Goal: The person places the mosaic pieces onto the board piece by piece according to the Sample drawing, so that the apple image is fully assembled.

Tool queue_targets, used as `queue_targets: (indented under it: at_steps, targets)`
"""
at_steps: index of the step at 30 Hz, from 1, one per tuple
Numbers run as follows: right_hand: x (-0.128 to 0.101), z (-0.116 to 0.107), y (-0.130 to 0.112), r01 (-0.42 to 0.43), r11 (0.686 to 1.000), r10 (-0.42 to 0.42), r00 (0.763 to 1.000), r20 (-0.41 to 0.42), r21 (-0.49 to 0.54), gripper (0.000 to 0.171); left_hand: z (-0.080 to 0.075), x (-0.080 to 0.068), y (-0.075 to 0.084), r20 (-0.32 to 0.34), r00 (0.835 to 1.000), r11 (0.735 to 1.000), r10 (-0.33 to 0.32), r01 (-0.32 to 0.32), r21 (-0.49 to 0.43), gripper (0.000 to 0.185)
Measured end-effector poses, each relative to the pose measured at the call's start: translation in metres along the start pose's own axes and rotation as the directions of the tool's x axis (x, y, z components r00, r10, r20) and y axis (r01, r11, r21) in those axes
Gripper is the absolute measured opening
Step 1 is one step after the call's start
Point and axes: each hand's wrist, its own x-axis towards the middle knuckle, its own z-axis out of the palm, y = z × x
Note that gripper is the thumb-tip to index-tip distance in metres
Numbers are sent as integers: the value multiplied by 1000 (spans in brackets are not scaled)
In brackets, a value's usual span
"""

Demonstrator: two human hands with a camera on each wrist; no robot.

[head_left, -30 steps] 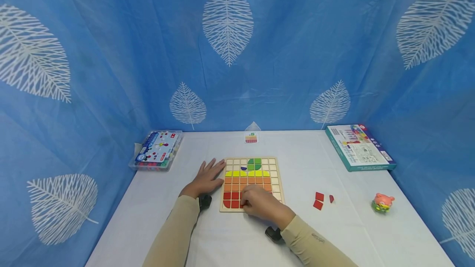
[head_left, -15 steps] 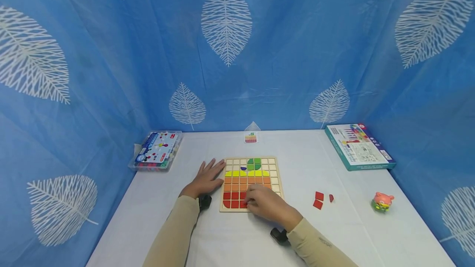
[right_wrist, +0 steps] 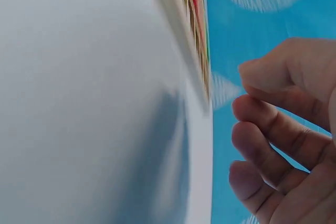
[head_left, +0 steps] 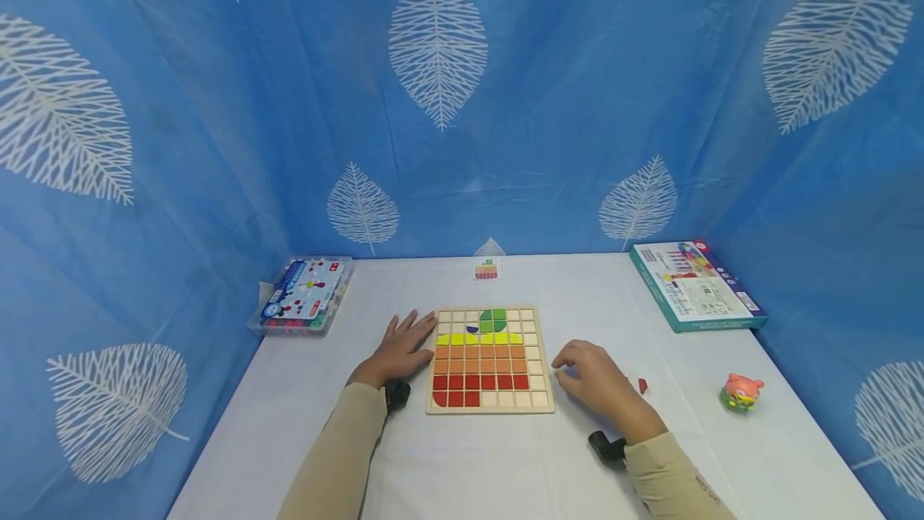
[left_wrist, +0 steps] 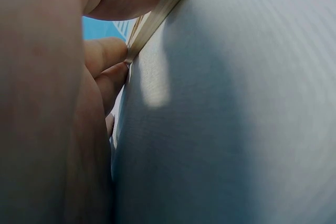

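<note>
A wooden grid board (head_left: 545, 406) lies flat on the table, partly filled with coloured tiles. Red tiles (head_left: 480, 382) occupy its lower rows, with orange and yellow rows above and green pieces (head_left: 493, 320) near the top. A small dark blue piece (head_left: 472, 329) sits beside the green ones. My left hand (head_left: 399, 350) rests at the board's left edge, fingers spread and touching it. Off the board's right side hovers my right hand (head_left: 599, 379), its fingers loosely bent and nothing between them in the right wrist view. One small red piece (head_left: 642, 385) lies just beyond it.
A small picture card (head_left: 488, 268) lies at the back. Boxes stand at both rear corners: a clear plastic case (head_left: 303, 295) left, a green-edged box (head_left: 696, 287) right. A pink toy figure (head_left: 742, 392) is at the right.
My right hand has left the board's bottom row and moved right, uncovering the red tiles there. It now hides the two loose red squares. My left hand has stayed put.
</note>
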Motion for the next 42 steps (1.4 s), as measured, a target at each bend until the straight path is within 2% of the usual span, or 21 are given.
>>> queue_targets:
  at_steps: [6,9,13,19,29,37,42]
  targets:
    - [-17,-17,34,-133,989,137,989,-59,65,17,1,0,-1,-1,1000,1000,-1,1,17,74]
    - [-22,-21,44,-162,984,168,983,-72,75,16,2,1,-2,-1,1000,1000,2,-2,13,74]
    - [-27,-24,52,-161,985,166,983,-78,68,15,2,2,-3,0,1000,1000,7,-7,-6,74]
    - [-32,-26,57,-181,982,183,982,-40,49,15,2,0,-2,8,1000,1000,9,-9,-20,74]
    - [-41,-36,62,-135,990,136,991,-3,42,23,0,0,-1,5,1000,1000,6,-6,-12,74]
    - [-47,-49,66,-223,975,221,970,99,8,20,0,0,-2,14,1000,1000,1,-1,-12,74]
    - [-50,-49,69,-231,973,227,968,107,25,22,2,2,-4,9,1000,1000,6,-6,-8,74]
